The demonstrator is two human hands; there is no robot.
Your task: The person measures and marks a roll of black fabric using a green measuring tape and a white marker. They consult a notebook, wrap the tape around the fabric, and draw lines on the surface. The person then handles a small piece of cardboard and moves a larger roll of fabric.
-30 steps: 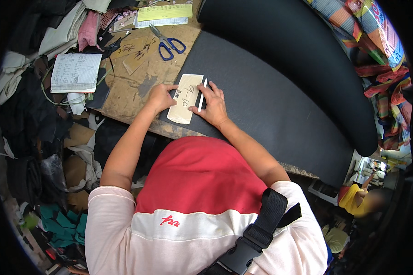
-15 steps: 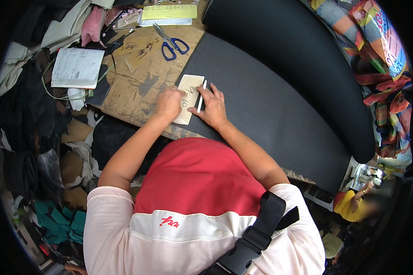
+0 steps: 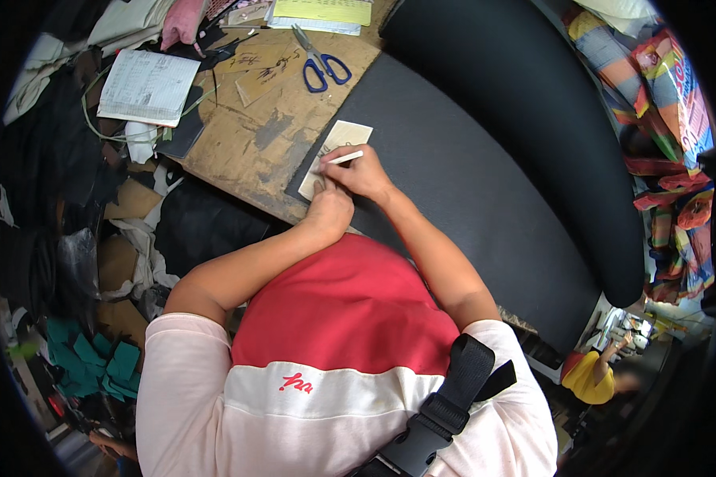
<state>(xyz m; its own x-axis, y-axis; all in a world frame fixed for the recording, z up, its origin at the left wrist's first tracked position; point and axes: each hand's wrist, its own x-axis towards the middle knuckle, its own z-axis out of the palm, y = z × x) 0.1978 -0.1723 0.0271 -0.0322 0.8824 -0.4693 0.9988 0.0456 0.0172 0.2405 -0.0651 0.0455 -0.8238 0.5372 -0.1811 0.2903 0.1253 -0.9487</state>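
A pale rectangular card (image 3: 353,133) with dark handwriting lies on the black sheet material (image 3: 453,183), close to its left edge. My right hand (image 3: 363,172) is closed around a slim white pen (image 3: 347,157). Its tip end is over the card, and the fingers cover part of the writing. My left hand (image 3: 330,213) rests at the near end of the card, its fingers stretched onto it just below the right hand. Some of the left fingertips are hard to make out.
Blue-handled scissors (image 3: 324,67), brown card pieces (image 3: 264,75) and an open notebook (image 3: 149,87) lie on the worn wooden table (image 3: 247,163). A large black roll (image 3: 517,103) curves along the right. Plaid bags (image 3: 676,119) hang beyond it. A person in yellow (image 3: 589,378) sits at lower right.
My right hand has brought the pen from the card's right edge over onto the card. My left hand has moved from the card's left side to its near end. The view has shifted slightly.
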